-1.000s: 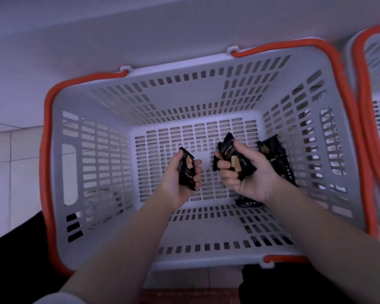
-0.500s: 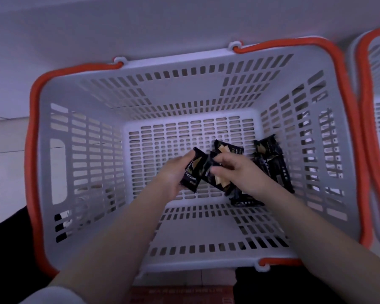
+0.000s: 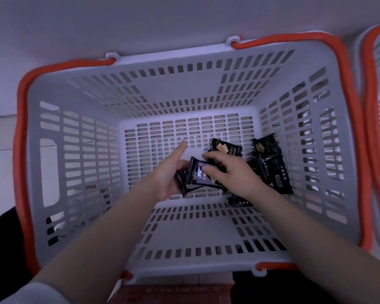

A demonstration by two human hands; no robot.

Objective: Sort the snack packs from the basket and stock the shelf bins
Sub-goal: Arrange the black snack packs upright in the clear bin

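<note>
Both hands are down inside a grey slotted basket (image 3: 92, 132) with orange handles. My left hand (image 3: 169, 172) lies palm up with its fingers stretched out, and a small stack of black snack packs (image 3: 194, 179) rests on it. My right hand (image 3: 226, 170) pinches the top pack of that stack with curled fingers and thumb. Several more black packs (image 3: 270, 170) lie on the basket floor at the right, and one with a gold picture (image 3: 226, 149) shows just beyond my right fingers.
A second grey basket with an orange handle (image 3: 370, 128) stands close on the right. A pale wall (image 3: 140, 23) runs behind both. Tiled floor (image 3: 0, 145) shows at the left, dark clothing (image 3: 2, 238) at the lower left.
The hands, apart a second ago with packs in each, have come together. The right hand has laid its packs onto the left palm, and the left fingers have straightened.
</note>
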